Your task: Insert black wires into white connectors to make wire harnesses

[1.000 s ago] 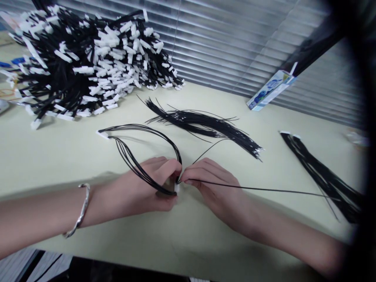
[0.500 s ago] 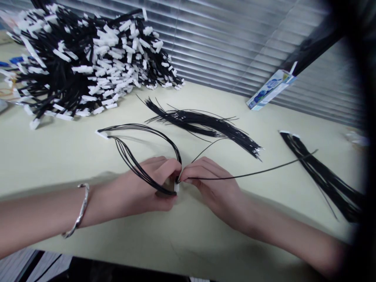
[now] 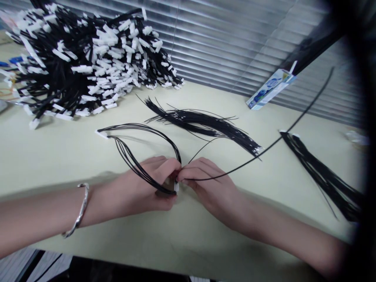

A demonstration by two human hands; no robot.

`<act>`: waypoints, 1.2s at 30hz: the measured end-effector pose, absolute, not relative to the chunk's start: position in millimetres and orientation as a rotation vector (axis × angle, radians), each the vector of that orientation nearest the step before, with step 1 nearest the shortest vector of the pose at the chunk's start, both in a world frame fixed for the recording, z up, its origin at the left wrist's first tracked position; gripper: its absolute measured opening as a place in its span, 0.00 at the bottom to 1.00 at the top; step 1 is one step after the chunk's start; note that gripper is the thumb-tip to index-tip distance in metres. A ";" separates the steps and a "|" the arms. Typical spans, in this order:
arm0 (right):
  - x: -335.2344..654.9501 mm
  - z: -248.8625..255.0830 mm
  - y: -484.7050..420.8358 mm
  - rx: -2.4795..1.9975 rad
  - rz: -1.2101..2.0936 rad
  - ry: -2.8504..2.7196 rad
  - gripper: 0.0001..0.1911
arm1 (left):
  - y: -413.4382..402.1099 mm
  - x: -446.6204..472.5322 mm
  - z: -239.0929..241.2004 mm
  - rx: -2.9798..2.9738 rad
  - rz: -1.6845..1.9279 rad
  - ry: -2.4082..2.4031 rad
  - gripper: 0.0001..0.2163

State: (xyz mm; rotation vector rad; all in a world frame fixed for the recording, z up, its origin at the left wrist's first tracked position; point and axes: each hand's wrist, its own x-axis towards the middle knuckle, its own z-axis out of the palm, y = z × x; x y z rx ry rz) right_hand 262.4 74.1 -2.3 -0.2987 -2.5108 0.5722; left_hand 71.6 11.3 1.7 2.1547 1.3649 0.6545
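The left hand (image 3: 152,182), fingers curled closed, pinches a white connector (image 3: 176,187) below the frame's centre; the right hand (image 3: 213,188) grips a black wire (image 3: 270,147) between pressed-together fingertips (one end arcs upper right). Connector-tipped wires (image 3: 114,58) heap upper left.

We count 1 left hand (image 3: 160,180), 1 right hand (image 3: 211,184), 1 bracelet (image 3: 83,208) and 1 looped harness (image 3: 141,172) with 2 white connectors (image 3: 102,134). We record 2 strands (image 3: 270,147) emerging at the right hand, 1 loose bundle (image 3: 205,122), 1 second bundle (image 3: 320,174) showing 2 white plugs (image 3: 295,136), 1 carton (image 3: 270,89), and 1 heap (image 3: 108,56) too crowded for us to count.
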 end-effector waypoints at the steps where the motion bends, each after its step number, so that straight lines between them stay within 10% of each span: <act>1: 261.9 -2.0 73.7 -0.298 0.563 -2.514 0.08 | 11.0 71.7 2.3 2.147 0.649 1.369 0.11; 22: 260.8 -8.9 70.5 -0.384 0.596 -2.571 0.07 | 11.2 69.6 -8.6 2.209 0.683 1.348 0.11; 32: 262.3 8.5 119.3 -0.781 1.584 -1.801 0.10 | 10.1 71.1 -1.3 2.171 0.609 1.405 0.10; 36: 284.0 25.3 160.8 -0.886 1.200 -2.139 0.14 | 9.7 70.9 -1.8 2.187 0.591 1.387 0.10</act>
